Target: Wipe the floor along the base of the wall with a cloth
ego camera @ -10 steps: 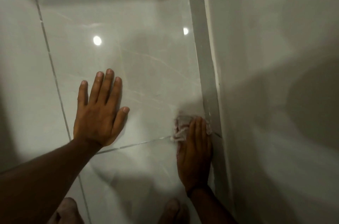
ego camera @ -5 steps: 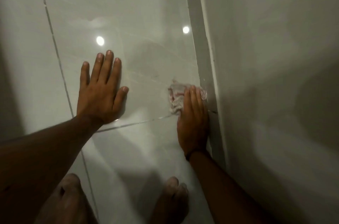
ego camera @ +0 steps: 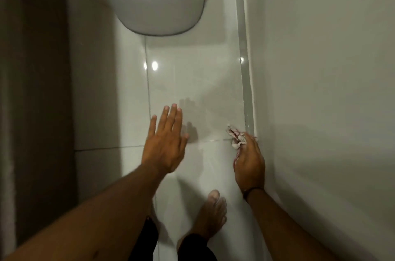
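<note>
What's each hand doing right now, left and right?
Left hand: open, fingers spread, empty, over the floor tile.
Right hand: closed on the cloth, at the base of the wall.

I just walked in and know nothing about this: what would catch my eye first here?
Two bare hands over glossy white floor tiles: the right hand presses a crumpled pinkish cloth against the base of the wall, the left hand spread open beside it. Ahead stands a white tub marked JOYO.
</note>
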